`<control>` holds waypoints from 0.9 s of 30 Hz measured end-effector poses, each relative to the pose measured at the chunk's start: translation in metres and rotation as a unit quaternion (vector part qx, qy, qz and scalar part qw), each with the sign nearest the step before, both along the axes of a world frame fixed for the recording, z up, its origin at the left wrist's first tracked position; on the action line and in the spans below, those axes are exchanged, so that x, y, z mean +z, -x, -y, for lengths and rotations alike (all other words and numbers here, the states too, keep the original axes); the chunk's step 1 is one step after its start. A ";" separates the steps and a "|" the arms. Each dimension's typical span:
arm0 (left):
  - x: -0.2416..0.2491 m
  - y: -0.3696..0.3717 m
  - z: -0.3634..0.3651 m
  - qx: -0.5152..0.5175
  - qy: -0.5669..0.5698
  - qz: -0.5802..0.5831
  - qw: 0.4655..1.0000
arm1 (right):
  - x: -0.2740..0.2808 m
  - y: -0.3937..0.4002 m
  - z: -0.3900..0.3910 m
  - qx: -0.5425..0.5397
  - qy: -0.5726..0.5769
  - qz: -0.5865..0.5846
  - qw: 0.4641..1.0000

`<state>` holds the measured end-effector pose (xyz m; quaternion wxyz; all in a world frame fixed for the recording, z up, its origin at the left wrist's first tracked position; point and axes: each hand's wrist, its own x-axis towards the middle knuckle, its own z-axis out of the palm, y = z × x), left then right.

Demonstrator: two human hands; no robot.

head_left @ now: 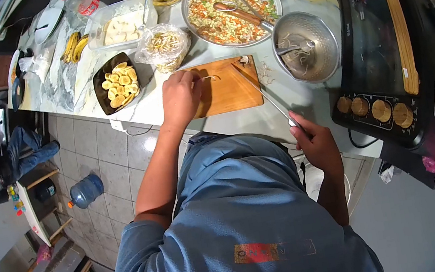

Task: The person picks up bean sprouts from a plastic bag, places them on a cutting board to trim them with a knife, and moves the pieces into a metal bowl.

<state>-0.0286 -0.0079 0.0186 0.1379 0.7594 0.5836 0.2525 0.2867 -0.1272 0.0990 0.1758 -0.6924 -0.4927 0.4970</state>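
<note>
Over the left edge of the wooden cutting board (231, 94), my left hand (183, 95) has its fingers pressed together on a thin pale strand, perhaps a sprout (212, 77). My right hand (313, 141) is closed round the handle of a long knife (271, 100), whose blade slants up across the board's right side. Small scraps (244, 60) lie at the board's top right corner. Just above my left hand sits an open plastic bag of sprouts (164, 45). A metal bowl (319, 28) with some strands inside stands to the right of the board.
A large tray of chopped vegetables (220, 20) holds an egg and utensils. Left are a dark bowl of sliced bananas (121, 85) and a plastic container (120, 29). A toaster oven (379, 50) stands right. A person (5, 162) sits far left, near a water jug (87, 190).
</note>
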 end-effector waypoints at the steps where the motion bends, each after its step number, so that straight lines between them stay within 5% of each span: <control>1: -0.004 -0.008 -0.001 0.000 -0.017 -0.022 1.000 | 0.000 -0.002 0.004 -0.007 0.001 0.002 1.000; 27: -0.023 -0.027 -0.020 -0.074 0.014 0.004 0.997 | 0.011 -0.005 0.008 0.001 0.073 0.010 0.997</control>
